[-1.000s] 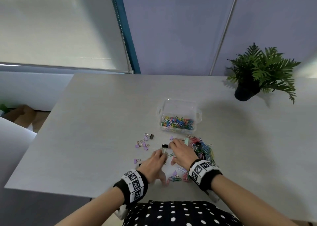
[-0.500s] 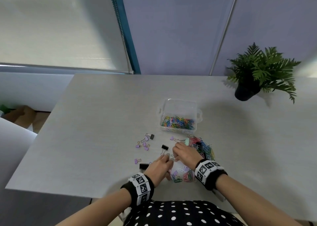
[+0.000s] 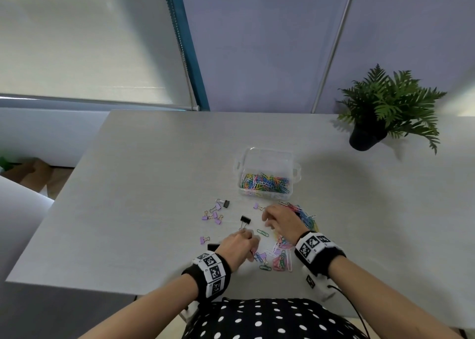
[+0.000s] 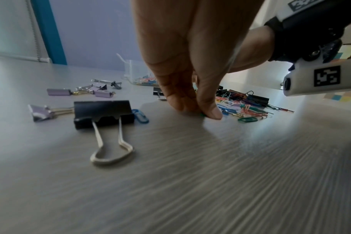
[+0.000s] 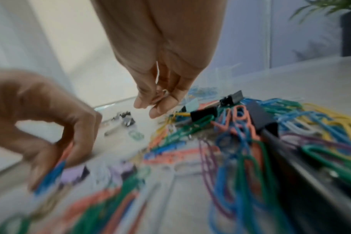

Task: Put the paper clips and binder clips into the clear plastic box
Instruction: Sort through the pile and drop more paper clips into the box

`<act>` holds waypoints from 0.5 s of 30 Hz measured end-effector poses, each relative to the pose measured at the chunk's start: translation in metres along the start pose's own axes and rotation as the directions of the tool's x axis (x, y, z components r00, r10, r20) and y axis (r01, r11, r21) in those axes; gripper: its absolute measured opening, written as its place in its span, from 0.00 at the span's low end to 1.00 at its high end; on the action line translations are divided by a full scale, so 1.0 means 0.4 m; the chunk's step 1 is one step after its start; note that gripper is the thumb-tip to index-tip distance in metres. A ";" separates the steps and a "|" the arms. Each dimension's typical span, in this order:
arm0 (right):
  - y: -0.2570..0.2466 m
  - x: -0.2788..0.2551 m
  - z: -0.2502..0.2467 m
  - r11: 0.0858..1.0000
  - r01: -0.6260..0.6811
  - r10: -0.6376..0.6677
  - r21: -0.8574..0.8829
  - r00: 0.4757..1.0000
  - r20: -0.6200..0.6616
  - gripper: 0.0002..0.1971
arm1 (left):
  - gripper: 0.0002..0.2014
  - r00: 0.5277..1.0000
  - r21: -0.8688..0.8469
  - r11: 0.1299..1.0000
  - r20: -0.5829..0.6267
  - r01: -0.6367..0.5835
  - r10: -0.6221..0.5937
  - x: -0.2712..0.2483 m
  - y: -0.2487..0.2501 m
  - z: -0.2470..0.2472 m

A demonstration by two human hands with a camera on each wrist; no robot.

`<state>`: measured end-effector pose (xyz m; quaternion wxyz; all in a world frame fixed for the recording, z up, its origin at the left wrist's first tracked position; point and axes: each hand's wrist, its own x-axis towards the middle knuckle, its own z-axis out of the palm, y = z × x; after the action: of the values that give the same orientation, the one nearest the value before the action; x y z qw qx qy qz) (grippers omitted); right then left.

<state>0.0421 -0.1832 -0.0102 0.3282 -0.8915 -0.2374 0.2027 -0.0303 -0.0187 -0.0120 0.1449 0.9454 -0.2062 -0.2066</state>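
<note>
The right hand pinches a silvery wire clip above a blurred heap of coloured paper clips; the left hand holds a blue clip.

- The table lies bare along its left edge and far-left corner.
- A potted plant stands at the far-right corner.
- The clear plastic box stands open-topped mid-table, with bare surface behind it.
- Small binder clips and heaped paper clips crowd the near edge around the left hand and right hand.
</note>
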 end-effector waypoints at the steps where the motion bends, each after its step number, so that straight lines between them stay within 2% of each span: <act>1: 0.000 0.007 -0.008 0.999 -0.026 0.027 0.048 1.000 -0.015 0.06 | 0.08 1.000 0.023 1.000 0.010 -0.001 0.001 0.002 0.000 -0.001; 4: -0.011 0.022 -0.021 0.995 -0.070 0.070 0.077 0.998 0.003 0.05 | 0.09 0.999 0.100 0.995 0.029 -0.027 0.024 0.005 -0.001 -0.002; 6: -0.026 0.022 -0.010 0.996 -0.082 0.084 -0.037 0.995 0.048 0.02 | 0.10 0.998 0.146 0.988 0.038 -0.048 0.042 0.004 -0.001 0.000; 9: -0.047 0.005 0.034 0.958 -0.066 0.099 -0.281 0.990 0.102 0.06 | 0.10 0.999 0.147 0.988 0.038 -0.042 0.037 0.000 -0.008 -0.011; 11: -0.055 -0.012 0.058 0.930 -0.020 0.064 -0.367 0.992 0.109 0.07 | 0.07 0.999 0.061 0.998 0.030 0.013 -0.015 0.001 -0.019 -0.036; 15: -0.055 -0.022 0.062 0.914 0.039 0.012 -0.404 0.992 0.124 0.10 | 0.05 0.991 -0.233 0.964 0.031 0.130 -0.127 0.013 -0.064 -0.094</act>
<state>0.0160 -0.1612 -0.0108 0.1224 -0.9242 -0.3002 0.2019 -0.0007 0.0085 0.0098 0.2401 0.9314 -0.1198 -0.2458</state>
